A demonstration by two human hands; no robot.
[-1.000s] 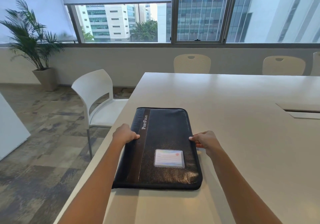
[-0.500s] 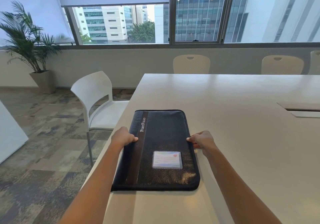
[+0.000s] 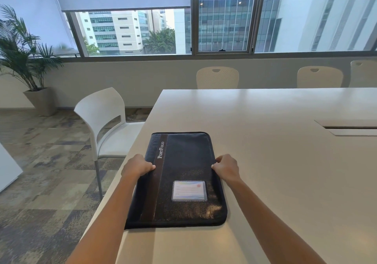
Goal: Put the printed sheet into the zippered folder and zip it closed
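A black zippered folder [image 3: 183, 167] marked "PortFolio" lies flat and closed on the white table [image 3: 275, 161], near its left edge. A clear card pocket [image 3: 189, 190] sits on its cover. My left hand [image 3: 137, 166] grips the folder's left edge, thumb on the brown stripe. On the opposite edge my right hand [image 3: 226, 168] holds on with curled fingers. No printed sheet is in view.
A white chair [image 3: 106, 120] stands just left of the table beside the folder. Several cream chairs [image 3: 217, 77] line the far side. A cable hatch [image 3: 350, 128] is set into the table at right. A potted palm [image 3: 26, 63] stands far left.
The view has tilted slightly, so the folder sits a little lower in frame. Both hands keep their hold on its edges.
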